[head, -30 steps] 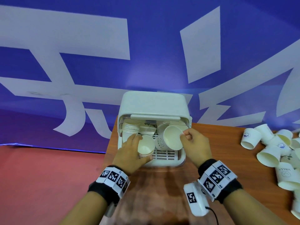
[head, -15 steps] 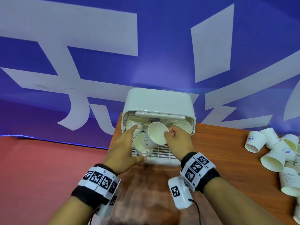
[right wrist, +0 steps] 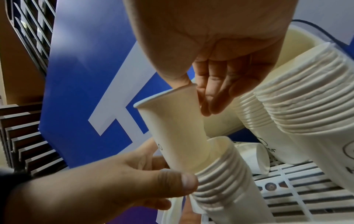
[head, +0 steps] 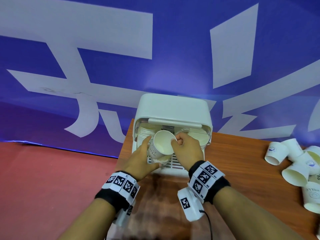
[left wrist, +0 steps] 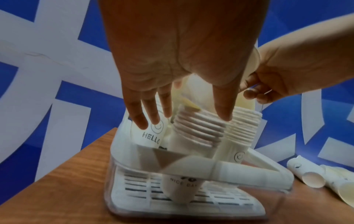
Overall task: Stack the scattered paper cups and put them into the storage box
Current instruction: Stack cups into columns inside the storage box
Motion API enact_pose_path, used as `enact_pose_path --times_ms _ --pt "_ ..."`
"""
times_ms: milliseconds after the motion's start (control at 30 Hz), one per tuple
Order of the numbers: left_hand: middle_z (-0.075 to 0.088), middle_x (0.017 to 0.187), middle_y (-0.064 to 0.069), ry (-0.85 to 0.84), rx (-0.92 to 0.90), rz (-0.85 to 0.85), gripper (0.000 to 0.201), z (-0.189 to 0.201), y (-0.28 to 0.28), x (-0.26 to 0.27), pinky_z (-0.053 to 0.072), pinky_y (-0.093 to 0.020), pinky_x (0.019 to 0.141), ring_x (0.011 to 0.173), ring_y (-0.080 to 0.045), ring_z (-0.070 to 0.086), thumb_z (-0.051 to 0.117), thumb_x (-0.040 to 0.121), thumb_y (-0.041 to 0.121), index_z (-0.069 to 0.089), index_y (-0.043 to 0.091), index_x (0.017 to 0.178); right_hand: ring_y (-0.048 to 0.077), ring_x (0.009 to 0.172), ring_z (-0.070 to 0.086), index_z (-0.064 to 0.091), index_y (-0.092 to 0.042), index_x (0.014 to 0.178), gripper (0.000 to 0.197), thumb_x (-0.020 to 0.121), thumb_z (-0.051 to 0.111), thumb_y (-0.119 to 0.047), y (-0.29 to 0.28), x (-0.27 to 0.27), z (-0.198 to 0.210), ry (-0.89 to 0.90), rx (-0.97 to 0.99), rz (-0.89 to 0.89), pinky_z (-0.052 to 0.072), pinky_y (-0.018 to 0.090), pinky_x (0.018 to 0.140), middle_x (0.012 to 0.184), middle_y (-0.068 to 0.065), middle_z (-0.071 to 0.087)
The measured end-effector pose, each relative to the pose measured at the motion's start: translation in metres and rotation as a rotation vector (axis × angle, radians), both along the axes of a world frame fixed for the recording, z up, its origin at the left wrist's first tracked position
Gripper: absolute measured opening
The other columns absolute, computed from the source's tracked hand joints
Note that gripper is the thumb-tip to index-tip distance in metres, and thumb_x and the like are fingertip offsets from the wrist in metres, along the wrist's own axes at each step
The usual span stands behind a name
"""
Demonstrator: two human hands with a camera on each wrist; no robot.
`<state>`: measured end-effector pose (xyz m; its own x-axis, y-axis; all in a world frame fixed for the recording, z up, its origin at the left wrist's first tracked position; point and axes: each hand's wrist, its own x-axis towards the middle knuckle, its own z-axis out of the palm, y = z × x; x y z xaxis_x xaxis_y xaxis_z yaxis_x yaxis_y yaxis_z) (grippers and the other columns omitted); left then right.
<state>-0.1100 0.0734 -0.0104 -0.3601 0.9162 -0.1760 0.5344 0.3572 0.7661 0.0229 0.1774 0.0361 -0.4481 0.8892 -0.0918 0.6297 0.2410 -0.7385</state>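
The white storage box stands open at the table's far left, with stacks of paper cups leaning inside. My left hand grips a stack of cups over the box's slotted floor, thumb on the rims and fingers on the far side. My right hand pinches the rim of a single paper cup. That cup is tilted, its base set into the mouth of the held stack. In the left wrist view my left hand spans the stack.
Several loose paper cups lie scattered on the wooden table at the right, some on their sides. A blue and white banner hangs behind the box. The table's left edge drops to a red floor.
My right hand carried the single cup leftward and lowered its base into the stack in my left hand. The left hand stayed on the stack at the box.
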Motion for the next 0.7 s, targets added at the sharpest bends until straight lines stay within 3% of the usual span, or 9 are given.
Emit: enact_pose_path --times_ms 100,200,333,400,467,567,633,700 --pt "0.05 0.134 0.005 -0.067 -0.042 -0.002 0.097 -0.009 0.006 0.003 0.043 -0.033 0.099 0.122 -0.016 0.05 0.081 0.067 0.034 0.017 0.033 0.141 0.012 0.059 0.045 0.047 -0.025 0.068 0.02 0.087 0.051 -0.029 0.001 0.002 -0.006 -0.053 -0.009 -0.025 0.042 0.03 0.062 0.059 -0.008 0.046" --pt "0.049 0.136 0.005 -0.061 -0.08 0.006 0.097 -0.012 0.008 0.003 0.044 -0.039 0.099 0.121 -0.018 0.051 0.079 0.067 0.04 0.016 0.036 0.141 0.015 0.063 0.047 0.051 -0.021 0.074 0.016 0.087 0.049 -0.03 0.007 0.007 -0.01 -0.097 -0.021 -0.064 0.042 0.03 0.065 0.061 -0.008 0.047" --pt "0.051 0.13 0.008 -0.053 -0.07 0.005 0.087 -0.016 0.009 0.001 0.046 -0.036 0.096 0.116 -0.016 0.052 0.078 0.07 0.037 0.023 0.036 0.137 0.016 0.079 0.057 0.056 -0.029 0.088 0.011 0.088 0.051 -0.038 0.008 0.008 -0.017 -0.164 -0.149 0.058 0.05 0.034 0.079 0.075 -0.014 0.054" --pt "0.054 0.125 0.007 -0.052 -0.064 0.014 0.083 -0.017 0.01 0.0 0.047 -0.037 0.095 0.113 -0.017 0.054 0.078 0.07 0.032 0.026 0.036 0.135 0.017 0.095 0.06 0.059 -0.027 0.109 0.025 0.09 0.051 -0.041 0.005 0.007 -0.021 -0.217 -0.169 0.138 0.048 0.033 0.087 0.093 -0.01 0.061" --pt "0.055 0.123 0.005 -0.05 -0.054 0.02 0.081 -0.016 0.01 -0.001 0.046 -0.034 0.094 0.113 -0.018 0.053 0.079 0.069 0.027 0.03 0.033 0.134 0.02 0.101 0.06 0.057 -0.023 0.118 0.031 0.092 0.048 -0.036 0.002 0.006 -0.025 -0.228 -0.171 0.188 0.047 0.033 0.089 0.105 -0.002 0.065" --pt "0.053 0.122 0.006 -0.008 -0.058 0.023 0.076 -0.014 0.007 -0.003 0.038 -0.02 0.084 0.109 -0.012 0.051 0.079 0.072 0.024 0.033 0.028 0.133 0.024 0.087 0.061 0.056 -0.02 0.121 0.031 0.094 0.043 -0.026 -0.002 0.004 -0.03 -0.241 -0.162 0.269 0.048 0.033 0.079 0.09 0.001 0.063" --pt "0.053 0.124 0.006 0.038 -0.076 0.016 0.075 -0.01 0.004 -0.005 0.034 -0.017 0.08 0.108 -0.011 0.05 0.078 0.074 0.027 0.033 0.027 0.134 0.023 0.079 0.055 0.055 -0.022 0.121 0.032 0.093 0.039 -0.022 -0.003 0.003 -0.033 -0.29 -0.136 0.334 0.048 0.035 0.075 0.081 0.001 0.057" --pt "0.049 0.132 0.003 0.079 -0.109 0.0 0.077 -0.004 0.002 -0.004 0.035 -0.018 0.082 0.115 -0.016 0.05 0.076 0.075 0.027 0.031 0.025 0.137 0.022 0.083 0.055 0.052 -0.021 0.125 0.034 0.093 0.039 -0.024 -0.002 0.004 -0.032 -0.331 -0.129 0.36 0.048 0.036 0.08 0.087 0.003 0.06"
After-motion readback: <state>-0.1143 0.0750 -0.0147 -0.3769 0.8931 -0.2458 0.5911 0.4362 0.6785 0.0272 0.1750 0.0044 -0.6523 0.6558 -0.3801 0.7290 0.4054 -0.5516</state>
